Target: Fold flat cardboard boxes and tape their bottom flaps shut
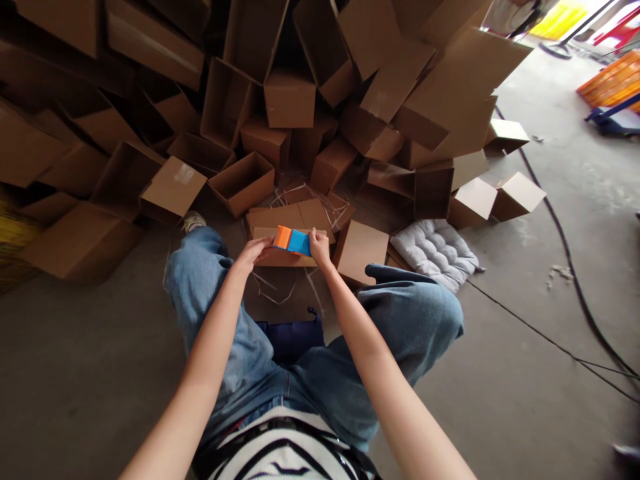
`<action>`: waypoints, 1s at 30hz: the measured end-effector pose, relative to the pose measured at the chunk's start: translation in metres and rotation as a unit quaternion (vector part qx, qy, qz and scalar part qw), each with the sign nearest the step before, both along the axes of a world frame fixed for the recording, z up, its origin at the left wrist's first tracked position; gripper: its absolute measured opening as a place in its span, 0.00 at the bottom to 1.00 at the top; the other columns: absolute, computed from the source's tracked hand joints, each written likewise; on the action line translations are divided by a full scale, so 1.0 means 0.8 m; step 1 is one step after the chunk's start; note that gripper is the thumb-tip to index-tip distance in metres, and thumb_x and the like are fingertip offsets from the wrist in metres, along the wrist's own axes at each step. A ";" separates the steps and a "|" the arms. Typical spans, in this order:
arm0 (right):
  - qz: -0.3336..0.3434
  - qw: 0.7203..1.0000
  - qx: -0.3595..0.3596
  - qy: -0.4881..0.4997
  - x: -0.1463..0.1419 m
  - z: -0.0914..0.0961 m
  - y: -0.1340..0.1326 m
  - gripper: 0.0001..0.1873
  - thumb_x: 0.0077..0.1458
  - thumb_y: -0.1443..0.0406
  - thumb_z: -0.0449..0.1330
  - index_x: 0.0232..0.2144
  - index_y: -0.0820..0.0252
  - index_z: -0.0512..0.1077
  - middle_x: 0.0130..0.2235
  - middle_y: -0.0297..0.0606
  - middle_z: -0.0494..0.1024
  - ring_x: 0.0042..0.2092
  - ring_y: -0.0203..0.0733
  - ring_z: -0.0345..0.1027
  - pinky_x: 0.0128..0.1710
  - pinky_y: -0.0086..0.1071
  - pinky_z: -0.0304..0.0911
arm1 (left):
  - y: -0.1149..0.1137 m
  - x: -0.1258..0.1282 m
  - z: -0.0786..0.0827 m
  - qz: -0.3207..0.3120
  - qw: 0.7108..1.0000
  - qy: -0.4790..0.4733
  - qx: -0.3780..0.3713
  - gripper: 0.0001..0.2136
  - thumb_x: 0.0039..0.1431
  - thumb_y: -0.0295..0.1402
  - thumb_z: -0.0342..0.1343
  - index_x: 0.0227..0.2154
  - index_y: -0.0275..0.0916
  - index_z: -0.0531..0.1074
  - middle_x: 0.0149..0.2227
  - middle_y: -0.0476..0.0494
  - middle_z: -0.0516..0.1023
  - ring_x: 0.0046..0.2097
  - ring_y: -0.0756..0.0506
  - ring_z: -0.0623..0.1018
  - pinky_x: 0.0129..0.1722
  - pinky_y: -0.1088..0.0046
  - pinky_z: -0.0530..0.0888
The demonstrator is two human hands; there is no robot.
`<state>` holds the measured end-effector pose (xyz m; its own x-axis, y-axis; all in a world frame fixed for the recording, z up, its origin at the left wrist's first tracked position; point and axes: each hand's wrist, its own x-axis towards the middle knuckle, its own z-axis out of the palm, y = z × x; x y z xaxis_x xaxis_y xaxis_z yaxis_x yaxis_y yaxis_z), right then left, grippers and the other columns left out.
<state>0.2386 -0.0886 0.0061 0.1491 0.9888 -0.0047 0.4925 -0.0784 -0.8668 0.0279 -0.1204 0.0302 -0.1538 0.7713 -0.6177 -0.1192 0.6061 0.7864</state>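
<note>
A small blue-and-orange rectangular object (299,242) is held between my two hands, just above a brown cardboard box (285,260) on the floor in front of me. My right hand (320,247) is closed on its blue end, thumb on top. At the orange end, the fingers of my left hand (254,253) grip the edge, partly hidden from this angle. What kind of object it is cannot be made out. Behind it lies a cardboard flap (313,212), and thin white straps (273,293) are strewn around the box.
Many open cardboard boxes (290,100) are heaped ahead and to the left. A grey tufted cushion (435,250) lies by my right knee. Black cables (560,237) cross the concrete floor on the right, and an orange crate (613,80) stands farther off.
</note>
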 end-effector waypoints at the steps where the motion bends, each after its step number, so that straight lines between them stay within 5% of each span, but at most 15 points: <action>1: 0.001 1.000 -0.001 -0.001 0.000 0.000 0.000 0.32 0.67 0.49 0.47 0.13 0.54 0.49 0.15 0.29 0.52 0.21 0.33 0.46 0.25 0.33 0.40 | 0.000 0.000 -0.001 0.008 1.000 0.001 0.000 0.14 0.48 0.43 0.72 0.33 0.38 0.82 0.39 0.39 0.86 0.50 0.39 0.83 0.40 0.72 0.77; 19: -0.001 1.000 0.006 -0.020 -0.006 0.002 0.000 0.31 0.66 0.50 0.46 0.13 0.54 0.51 0.15 0.29 0.53 0.21 0.32 0.47 0.26 0.34 0.39 | 0.001 -0.001 -0.006 0.059 0.998 0.010 -0.003 0.14 0.39 0.37 0.75 0.28 0.37 0.80 0.28 0.44 0.83 0.41 0.41 0.84 0.36 0.72 0.77; 30: 0.014 1.000 0.003 -0.015 -0.011 0.014 -0.002 0.32 0.67 0.50 0.48 0.13 0.54 0.53 0.16 0.29 0.52 0.21 0.33 0.47 0.27 0.34 0.38 | -0.002 0.001 -0.008 0.072 0.997 0.042 -0.003 0.09 0.46 0.35 0.72 0.26 0.37 0.80 0.27 0.45 0.82 0.39 0.43 0.84 0.35 0.74 0.77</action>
<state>0.2295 -0.0900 0.0173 0.1205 0.9927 0.0049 0.5208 -0.0590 -0.8516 0.0286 -0.1219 0.0235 -0.3137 0.7339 -0.6025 -0.1400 0.5918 0.7938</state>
